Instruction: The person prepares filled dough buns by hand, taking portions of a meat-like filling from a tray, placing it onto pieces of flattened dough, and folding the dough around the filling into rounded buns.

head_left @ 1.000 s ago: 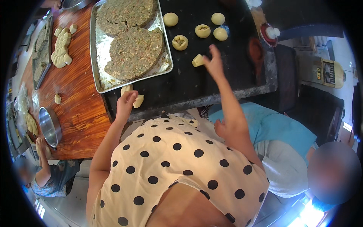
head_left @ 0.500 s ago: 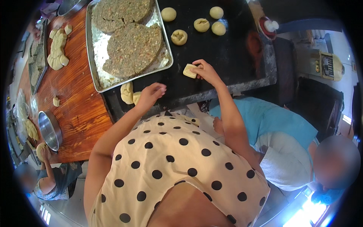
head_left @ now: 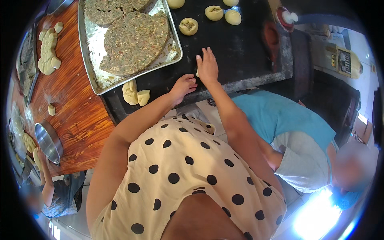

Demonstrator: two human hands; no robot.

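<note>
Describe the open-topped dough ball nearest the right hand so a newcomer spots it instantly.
From the big metal tray, go right onto the black tabletop. Near the picture's top, the open-topped dough ball sits lowest of five, closest to the right hand. Its mouth looks wider than that of the other open ball, up to its right.

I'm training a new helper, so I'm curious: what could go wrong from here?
The right hand leaves only a sliver of dough showing, so uneven shaping might go unnoticed. The left forearm passes close to two dough lumps near the tray and could brush them.
</note>
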